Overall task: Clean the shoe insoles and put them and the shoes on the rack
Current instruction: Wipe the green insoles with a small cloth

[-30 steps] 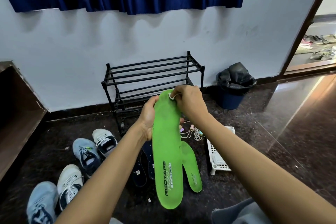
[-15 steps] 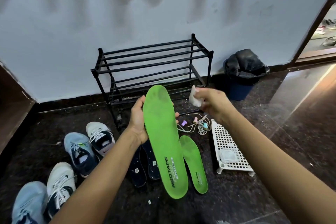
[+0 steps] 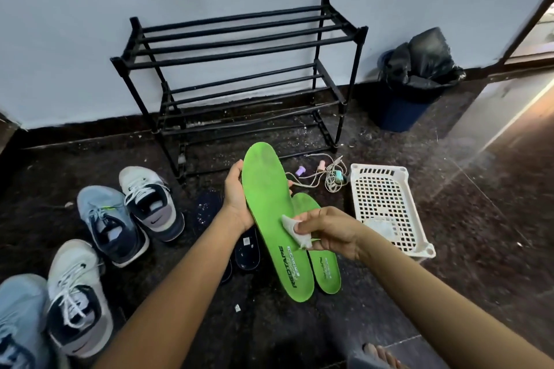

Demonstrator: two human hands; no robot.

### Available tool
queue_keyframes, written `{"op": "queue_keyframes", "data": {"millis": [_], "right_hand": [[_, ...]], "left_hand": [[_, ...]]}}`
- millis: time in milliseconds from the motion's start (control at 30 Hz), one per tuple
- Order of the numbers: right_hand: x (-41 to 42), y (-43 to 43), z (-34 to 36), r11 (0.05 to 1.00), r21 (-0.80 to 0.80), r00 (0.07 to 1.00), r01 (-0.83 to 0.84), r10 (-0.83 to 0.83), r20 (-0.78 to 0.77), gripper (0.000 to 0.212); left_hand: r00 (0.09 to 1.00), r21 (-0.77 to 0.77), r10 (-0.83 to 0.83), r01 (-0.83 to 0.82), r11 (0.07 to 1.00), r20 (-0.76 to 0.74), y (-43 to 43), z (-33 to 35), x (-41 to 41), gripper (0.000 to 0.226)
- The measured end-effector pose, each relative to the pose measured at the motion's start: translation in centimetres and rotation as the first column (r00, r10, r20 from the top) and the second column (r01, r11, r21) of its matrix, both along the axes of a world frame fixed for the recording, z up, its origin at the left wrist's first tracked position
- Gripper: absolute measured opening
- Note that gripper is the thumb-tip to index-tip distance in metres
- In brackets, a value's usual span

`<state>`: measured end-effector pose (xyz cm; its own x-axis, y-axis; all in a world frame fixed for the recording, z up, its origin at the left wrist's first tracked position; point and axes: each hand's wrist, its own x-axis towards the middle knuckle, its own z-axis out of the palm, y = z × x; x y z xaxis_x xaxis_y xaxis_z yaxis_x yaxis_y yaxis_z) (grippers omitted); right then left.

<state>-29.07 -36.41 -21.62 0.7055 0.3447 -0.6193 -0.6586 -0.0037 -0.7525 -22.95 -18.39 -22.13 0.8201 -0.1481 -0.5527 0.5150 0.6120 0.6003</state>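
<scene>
Up off the floor (image 3: 377,308), a green insole (image 3: 266,204) is gripped at its left edge by the left hand (image 3: 236,201). A wipe (image 3: 295,231) is pinched against it by the right hand (image 3: 332,234).

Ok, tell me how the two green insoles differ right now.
The held insole is raised in the left hand; the floor insole lies on the floor. The right hand holds a wipe to the held insole, not the floor insole. The held insole shows nearly whole; the floor insole is partly hidden behind it. Both are bright green with heel print.
</scene>
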Motion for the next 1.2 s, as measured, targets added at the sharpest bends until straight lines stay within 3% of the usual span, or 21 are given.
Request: {"op": "queue_keyframes", "data": {"millis": [200,433,833,1200], "right_hand": [[-0.7,0.4,-5.8,0.954,-0.217,0.976,0.208,-0.186,0.116,0.004],[-0.9,0.6,-11.4,0.845,-0.403,0.93,0.35,-0.261,0.26,0.01],[0.2,2.1,-17.3,0.819,-0.494,0.955,0.292,-0.28,0.1,0.009],[0.7,2.3,-18.0,0.836,-0.506,0.976,0.213,-0.201,0.078,0.009]], "left_hand": [[0.988,0.205,0.051,-0.021,0.979,-0.145,-0.9,-4.2,-0.6,0.052],[0.954,0.367,-0.014,0.129,0.921,-0.301,-0.9,-9.8,-3.4,0.045],[0.942,0.489,-0.083,0.243,0.838,-0.326,-0.4,-14.0,-5.9,0.036],[0.94,0.539,-0.144,0.297,0.788,-0.308,-1.0,-13.7,-6.4,0.032]]}}
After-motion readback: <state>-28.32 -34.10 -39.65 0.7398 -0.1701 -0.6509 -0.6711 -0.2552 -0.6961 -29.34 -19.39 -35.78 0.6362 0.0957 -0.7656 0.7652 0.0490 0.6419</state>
